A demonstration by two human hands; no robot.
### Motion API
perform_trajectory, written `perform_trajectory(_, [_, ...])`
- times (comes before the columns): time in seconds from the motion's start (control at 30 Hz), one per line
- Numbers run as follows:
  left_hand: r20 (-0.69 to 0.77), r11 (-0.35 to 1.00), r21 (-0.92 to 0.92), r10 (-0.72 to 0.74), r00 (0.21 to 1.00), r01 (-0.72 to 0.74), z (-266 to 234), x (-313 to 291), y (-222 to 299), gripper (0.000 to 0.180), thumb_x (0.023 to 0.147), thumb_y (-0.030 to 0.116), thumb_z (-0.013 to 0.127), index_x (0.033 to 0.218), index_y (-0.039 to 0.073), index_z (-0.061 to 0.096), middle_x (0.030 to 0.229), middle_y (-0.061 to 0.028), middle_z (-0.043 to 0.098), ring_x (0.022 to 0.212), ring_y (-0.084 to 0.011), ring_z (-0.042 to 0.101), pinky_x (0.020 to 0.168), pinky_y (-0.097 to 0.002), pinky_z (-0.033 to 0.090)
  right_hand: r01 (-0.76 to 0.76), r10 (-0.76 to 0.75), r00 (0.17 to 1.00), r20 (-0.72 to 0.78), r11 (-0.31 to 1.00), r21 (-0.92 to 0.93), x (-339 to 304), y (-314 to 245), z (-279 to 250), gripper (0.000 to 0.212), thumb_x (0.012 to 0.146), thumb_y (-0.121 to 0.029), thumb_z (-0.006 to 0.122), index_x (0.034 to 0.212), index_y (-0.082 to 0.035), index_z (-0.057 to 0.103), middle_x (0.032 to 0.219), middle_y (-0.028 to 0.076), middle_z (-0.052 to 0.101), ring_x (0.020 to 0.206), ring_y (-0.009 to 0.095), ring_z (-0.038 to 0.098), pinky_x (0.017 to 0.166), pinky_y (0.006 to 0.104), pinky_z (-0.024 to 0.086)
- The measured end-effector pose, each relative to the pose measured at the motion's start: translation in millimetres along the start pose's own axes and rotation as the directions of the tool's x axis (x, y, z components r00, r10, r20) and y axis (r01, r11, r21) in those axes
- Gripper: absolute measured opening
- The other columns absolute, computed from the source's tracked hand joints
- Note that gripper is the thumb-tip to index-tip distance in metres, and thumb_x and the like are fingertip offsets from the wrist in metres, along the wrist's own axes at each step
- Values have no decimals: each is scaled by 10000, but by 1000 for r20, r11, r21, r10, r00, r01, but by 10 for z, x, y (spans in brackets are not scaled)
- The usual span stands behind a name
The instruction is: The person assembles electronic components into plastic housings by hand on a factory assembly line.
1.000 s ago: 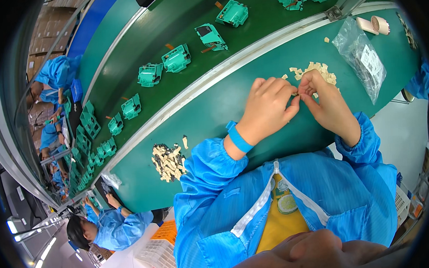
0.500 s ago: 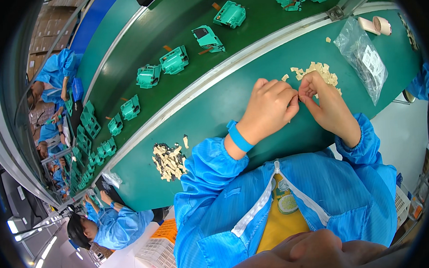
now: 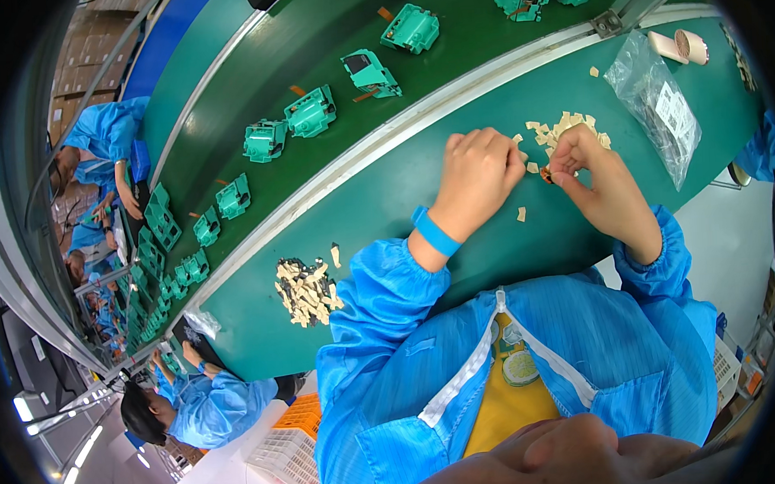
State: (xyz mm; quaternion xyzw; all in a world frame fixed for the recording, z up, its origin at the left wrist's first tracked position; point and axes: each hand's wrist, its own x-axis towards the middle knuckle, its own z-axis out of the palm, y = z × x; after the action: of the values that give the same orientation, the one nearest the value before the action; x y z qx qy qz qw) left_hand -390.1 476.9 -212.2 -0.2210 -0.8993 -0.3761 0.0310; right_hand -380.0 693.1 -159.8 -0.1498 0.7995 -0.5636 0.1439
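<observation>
My right hand (image 3: 605, 185) is closed in a pinch on a small orange-and-dark part (image 3: 546, 175), beside a pile of small beige pieces (image 3: 575, 126) on the green table. To its left, my left hand (image 3: 480, 176) is held back up with the fingers curled in; whatever they may hold is hidden. A blue band (image 3: 434, 231) circles the left wrist. One loose beige piece (image 3: 521, 214) lies on the table between the two hands. Farther left sits a second pile of beige and black pieces (image 3: 305, 293).
Beyond a pale rail (image 3: 383, 141), a green belt carries several green plastic housings (image 3: 312, 112). A clear plastic bag (image 3: 656, 109) with a white label lies at right, near beige rolls (image 3: 690, 47). Co-workers in blue (image 3: 213, 410) sit along the left.
My hands have moved apart, and the orange-and-dark part now shows in the right fingers. The loose beige piece has come into plain view. Housings on the belt have shifted slightly left.
</observation>
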Motion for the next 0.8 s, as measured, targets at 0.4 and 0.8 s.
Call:
perform_trajectory(0.4, [270, 748, -580, -199, 942, 324, -246, -46, 86, 215, 983, 189, 688, 1148, 53, 709, 1203, -78, 660, 1043, -183, 650, 861, -293, 496, 37, -29, 993, 118, 997, -63, 69, -104, 5, 250, 901, 106, 636, 1075, -23, 510, 919, 83, 625, 842, 198, 648, 769, 316, 538])
perform_trajectory(0.8, [165, 532, -782, -327, 931, 326, -533, -351, 135, 458, 968, 107, 721, 1356, 29, 490, 984, -37, 685, 909, -113, 619, 850, -282, 489, 23, -32, 993, 115, 997, 78, 185, -257, 270, 256, 917, 54, 685, 1105, -26, 530, 961, 64, 648, 901, 176, 668, 798, 302, 544])
